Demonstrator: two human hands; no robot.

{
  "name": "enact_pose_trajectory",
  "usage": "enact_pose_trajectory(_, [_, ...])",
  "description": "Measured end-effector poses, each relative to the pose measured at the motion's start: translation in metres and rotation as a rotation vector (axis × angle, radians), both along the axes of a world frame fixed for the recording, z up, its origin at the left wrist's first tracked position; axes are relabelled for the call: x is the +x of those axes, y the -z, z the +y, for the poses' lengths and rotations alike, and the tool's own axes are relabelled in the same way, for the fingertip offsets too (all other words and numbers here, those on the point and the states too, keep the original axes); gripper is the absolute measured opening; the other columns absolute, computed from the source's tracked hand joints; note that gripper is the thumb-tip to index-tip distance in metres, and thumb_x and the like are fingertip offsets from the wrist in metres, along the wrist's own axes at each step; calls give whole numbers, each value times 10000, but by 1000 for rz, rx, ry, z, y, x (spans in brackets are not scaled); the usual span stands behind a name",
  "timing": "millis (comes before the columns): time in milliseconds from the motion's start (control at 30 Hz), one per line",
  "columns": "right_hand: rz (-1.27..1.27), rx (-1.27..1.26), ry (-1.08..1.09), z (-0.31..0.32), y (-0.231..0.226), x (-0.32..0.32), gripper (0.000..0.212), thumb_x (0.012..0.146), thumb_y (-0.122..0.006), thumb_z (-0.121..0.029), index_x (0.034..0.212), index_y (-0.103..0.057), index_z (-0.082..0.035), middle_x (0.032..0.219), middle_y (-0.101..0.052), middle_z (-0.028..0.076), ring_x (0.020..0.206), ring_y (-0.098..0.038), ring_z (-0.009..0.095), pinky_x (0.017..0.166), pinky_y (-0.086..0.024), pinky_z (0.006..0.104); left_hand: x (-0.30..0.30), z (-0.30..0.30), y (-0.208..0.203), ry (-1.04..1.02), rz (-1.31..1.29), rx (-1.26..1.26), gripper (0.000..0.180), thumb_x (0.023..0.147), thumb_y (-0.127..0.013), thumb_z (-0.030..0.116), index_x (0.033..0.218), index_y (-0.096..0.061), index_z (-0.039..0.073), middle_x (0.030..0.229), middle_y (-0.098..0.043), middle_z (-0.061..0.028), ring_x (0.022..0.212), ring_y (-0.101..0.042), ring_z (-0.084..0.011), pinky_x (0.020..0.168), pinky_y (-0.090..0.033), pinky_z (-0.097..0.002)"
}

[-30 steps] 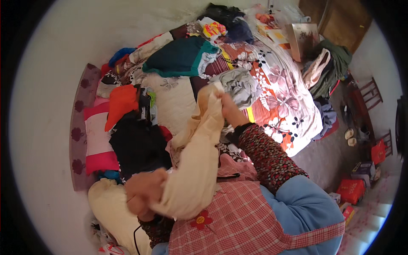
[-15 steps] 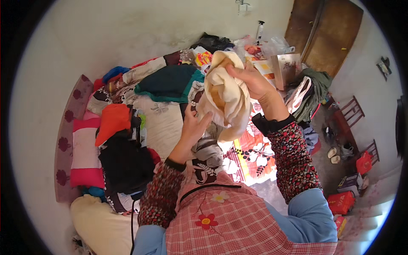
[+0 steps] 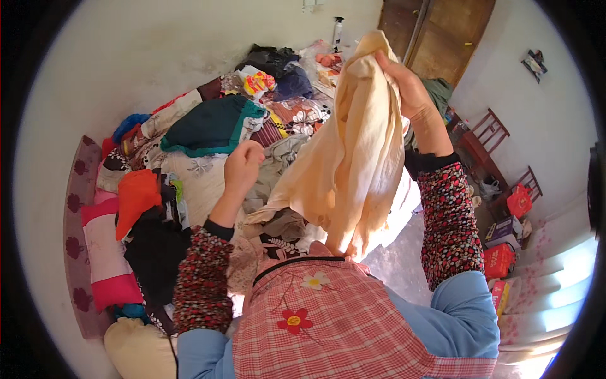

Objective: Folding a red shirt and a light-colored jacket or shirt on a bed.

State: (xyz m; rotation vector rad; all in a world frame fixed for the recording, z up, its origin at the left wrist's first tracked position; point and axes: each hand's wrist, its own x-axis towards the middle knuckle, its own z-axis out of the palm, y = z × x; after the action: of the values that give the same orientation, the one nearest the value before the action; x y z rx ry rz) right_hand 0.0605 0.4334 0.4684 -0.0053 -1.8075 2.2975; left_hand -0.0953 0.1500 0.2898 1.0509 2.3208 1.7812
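A long cream garment hangs unfolded in front of me, its lower end spreading leftward over the bed; its exact kind is unclear. High at its top edge, my right hand is closed around the bunched cloth. My left hand is raised to the left of the garment, apart from it, with fingers curled in and nothing visible in them. Below and between the hands lie crumpled grey clothes. A dark green garment with a teal edge is spread beyond my left hand.
On the left, an orange cloth and black clothes lie beside a pink and white pillow. Black plastic bags and a spray bottle stand at the back. Wooden chairs and red bags are along the right wall.
The cream garment was bunched between both hands; now it hangs open from my raised right hand. My left hand has let go and moved left. The view has shifted rightward.
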Motion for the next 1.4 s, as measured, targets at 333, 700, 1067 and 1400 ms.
enact_pose_trajectory(333, [253, -83, -3, -63, -44, 6, 355, 854, -588, -332, 1007, -591, -11, 889, -654, 90, 746, -645, 176, 700, -533, 304, 95, 78, 10, 71, -63, 53, 451, 745, -651, 281, 1093, -559, 10, 968, -632, -163, 884, -614, -312, 768, -473, -354])
enact_pose_trajectory(700, [41, 507, 164, 72, -77, 40, 432, 893, -527, -363, 1122, -543, 3, 1033, -610, 69, 902, -597, 126, 811, -480, 272, -16, -56, -140, 169, 1, -32, 348, 891, -506, 277, 1115, -566, 18, 1036, -598, -53, 943, -560, -135, 842, -449, -293])
enact_pose_trajectory(1067, [186, 305, 228, 46, -90, -19, 315, 870, -577, -216, 1088, -538, 8, 950, -608, 77, 828, -608, 148, 730, -515, 296, -66, -102, -262, 324, -308, 120, 381, 922, -446, 277, 1159, -489, -19, 1104, -582, -65, 950, -586, -160, 784, -481, -283])
enact_pose_trajectory(1400, [217, 680, 480, 36, -81, -55, 384, 846, -601, -273, 1121, -576, -6, 910, -621, 68, 779, -581, 133, 672, -484, 247, -50, -108, -291, -376, 381, -34, 357, 906, -481, 361, 966, -598, 29, 804, -597, 8, 736, -535, -79, 693, -428, -232])
